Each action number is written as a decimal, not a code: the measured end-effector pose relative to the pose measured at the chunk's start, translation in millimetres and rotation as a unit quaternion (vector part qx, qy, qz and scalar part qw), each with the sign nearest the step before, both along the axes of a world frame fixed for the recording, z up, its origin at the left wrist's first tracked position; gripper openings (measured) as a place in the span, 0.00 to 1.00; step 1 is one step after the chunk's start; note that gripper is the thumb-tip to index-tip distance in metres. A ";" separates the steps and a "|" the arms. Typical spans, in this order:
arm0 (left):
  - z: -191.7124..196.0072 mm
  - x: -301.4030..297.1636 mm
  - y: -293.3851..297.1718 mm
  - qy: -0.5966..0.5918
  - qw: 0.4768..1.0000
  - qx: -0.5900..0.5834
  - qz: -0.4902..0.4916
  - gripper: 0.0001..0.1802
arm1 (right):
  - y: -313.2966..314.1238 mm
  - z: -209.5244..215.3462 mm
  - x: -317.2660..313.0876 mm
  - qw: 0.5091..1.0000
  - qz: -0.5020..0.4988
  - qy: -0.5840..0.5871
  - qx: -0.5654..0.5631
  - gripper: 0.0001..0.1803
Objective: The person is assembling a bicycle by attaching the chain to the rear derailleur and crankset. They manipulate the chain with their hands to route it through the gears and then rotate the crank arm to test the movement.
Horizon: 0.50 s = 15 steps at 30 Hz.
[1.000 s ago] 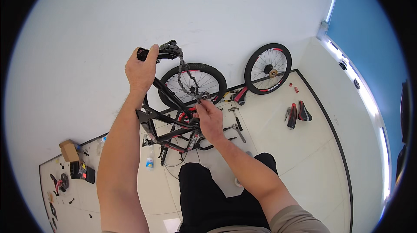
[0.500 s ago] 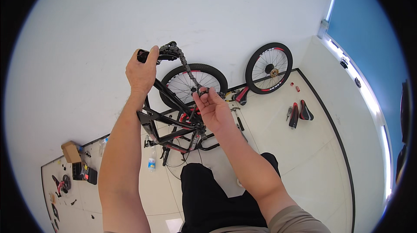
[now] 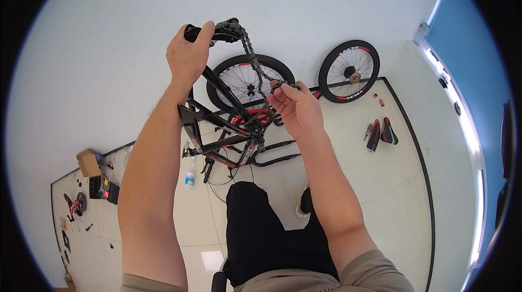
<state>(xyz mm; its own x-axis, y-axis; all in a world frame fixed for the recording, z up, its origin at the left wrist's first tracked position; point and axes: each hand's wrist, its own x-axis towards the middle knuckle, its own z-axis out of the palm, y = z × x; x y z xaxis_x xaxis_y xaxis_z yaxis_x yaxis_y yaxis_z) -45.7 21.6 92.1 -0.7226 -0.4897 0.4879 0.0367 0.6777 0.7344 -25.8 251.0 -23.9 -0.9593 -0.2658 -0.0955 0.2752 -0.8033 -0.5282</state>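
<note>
A black bicycle frame [image 3: 225, 94] with red and white markings stands before me. My left hand [image 3: 185, 55] is closed round the black rear end of the frame, its thumb beside the rear derailleur [image 3: 227, 35]. From that derailleur a dark bicycle chain [image 3: 253, 61] hangs in a slack line. My right hand [image 3: 298, 108] pinches the chain between thumb and fingers, right of the frame. Part of the chain drops toward the red-and-black crankset [image 3: 255, 119]. The fingertips partly cover the links being held.
One wheel [image 3: 272, 63] leans on the wall behind the frame; another wheel [image 3: 324, 78] leans farther right. Two saddles [image 3: 373, 137] lie on the floor at right. A plastic bottle [image 3: 190, 179] stands left of my legs. An open carton [image 3: 88, 162] sits far left among small parts.
Both hands have moved up in the picture, the right one also rightward with the chain. The chain now stretches farther right of the frame. My left hand keeps its grip.
</note>
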 end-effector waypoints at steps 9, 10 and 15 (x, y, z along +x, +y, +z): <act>0.1 -1.8 1.7 0.004 1.000 0.000 -0.006 0.28 | -0.7 -12.5 1.1 0.999 -0.002 -0.039 -0.026 0.22; 0.6 -2.2 1.3 0.002 1.000 0.002 -0.003 0.28 | -1.4 -13.4 0.8 0.999 -0.001 -0.038 -0.025 0.22; 0.8 -2.2 -2.2 0.005 1.000 -0.005 0.008 0.27 | -4.7 -17.7 5.7 0.999 -0.030 -0.007 -0.022 0.25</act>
<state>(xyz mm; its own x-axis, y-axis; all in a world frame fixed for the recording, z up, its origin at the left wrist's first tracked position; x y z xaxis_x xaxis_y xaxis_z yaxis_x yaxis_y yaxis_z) -48.0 19.4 92.9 -0.7106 -0.4957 0.4993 0.0331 0.6853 0.7275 -20.1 246.3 -41.6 -0.9721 -0.2123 -0.0994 0.2336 -0.8411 -0.4879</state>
